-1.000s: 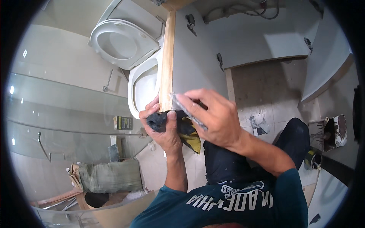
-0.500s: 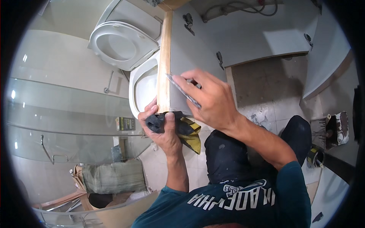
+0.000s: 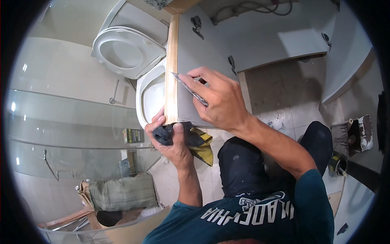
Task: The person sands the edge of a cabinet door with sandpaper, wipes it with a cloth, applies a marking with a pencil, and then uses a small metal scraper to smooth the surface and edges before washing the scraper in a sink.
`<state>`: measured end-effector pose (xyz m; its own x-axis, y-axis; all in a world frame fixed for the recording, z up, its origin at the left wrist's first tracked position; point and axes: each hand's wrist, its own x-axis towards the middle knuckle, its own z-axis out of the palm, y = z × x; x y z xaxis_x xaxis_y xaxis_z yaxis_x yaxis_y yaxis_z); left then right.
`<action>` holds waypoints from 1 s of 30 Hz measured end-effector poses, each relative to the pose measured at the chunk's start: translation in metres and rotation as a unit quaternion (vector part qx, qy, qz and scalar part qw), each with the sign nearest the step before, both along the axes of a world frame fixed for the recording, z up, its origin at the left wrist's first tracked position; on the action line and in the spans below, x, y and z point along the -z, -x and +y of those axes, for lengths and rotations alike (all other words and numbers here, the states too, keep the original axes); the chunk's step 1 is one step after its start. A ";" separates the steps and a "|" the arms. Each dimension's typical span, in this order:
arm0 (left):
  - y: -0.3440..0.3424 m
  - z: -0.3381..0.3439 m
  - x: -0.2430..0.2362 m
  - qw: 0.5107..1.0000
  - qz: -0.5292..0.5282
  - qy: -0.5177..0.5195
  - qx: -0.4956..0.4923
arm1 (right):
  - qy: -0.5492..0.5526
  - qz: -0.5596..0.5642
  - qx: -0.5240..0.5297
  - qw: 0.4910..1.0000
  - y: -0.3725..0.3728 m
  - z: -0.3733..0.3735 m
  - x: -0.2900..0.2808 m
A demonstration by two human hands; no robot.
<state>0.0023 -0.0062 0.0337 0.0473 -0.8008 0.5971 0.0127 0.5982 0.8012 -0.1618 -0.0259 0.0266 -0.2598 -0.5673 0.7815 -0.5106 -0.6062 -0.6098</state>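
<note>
Strip of pale wood (image 3: 171,93) at eleven o'clock from the view's centre, along the edge of a grey panel (image 3: 199,61); white toilet (image 3: 143,63) at ten to eleven o'clock. In the right hand (image 3: 223,97), toward one o'clock: narrow pinch of thumb and fingers on a thin grey blade (image 3: 198,96), tip at the strip, actual contact not certain. In the left hand (image 3: 174,148), toward seven o'clock: fingers curled around a dark bundle (image 3: 163,135) at the strip's lower end; beside it, near six o'clock, a black-and-yellow flap (image 3: 202,154).

Just changed: over the last second, travel of blade and right hand along the strip toward twelve o'clock, away from the lower end; no clear change in left-hand grip. Meaning for the work, by judgement: wood farther from the held end now within the blade's reach, with the left hand as likely anchor.

Writing: at five o'clock, large pale lettering, upside down, on the teal shirt (image 3: 243,227); at nine o'clock, print on a dark-and-green box (image 3: 131,136), too small to read.
</note>
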 end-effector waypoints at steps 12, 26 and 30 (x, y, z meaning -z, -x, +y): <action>-0.003 -0.001 -0.001 1.000 -0.012 0.018 -0.009 | -0.005 -0.001 -0.025 1.000 0.002 0.015 0.001; -0.002 -0.004 0.002 1.000 -0.017 0.011 -0.016 | 0.019 -0.006 0.003 1.000 0.012 -0.023 0.001; -0.001 -0.005 0.001 1.000 -0.010 0.020 -0.012 | 0.001 0.002 -0.014 1.000 0.013 -0.011 -0.006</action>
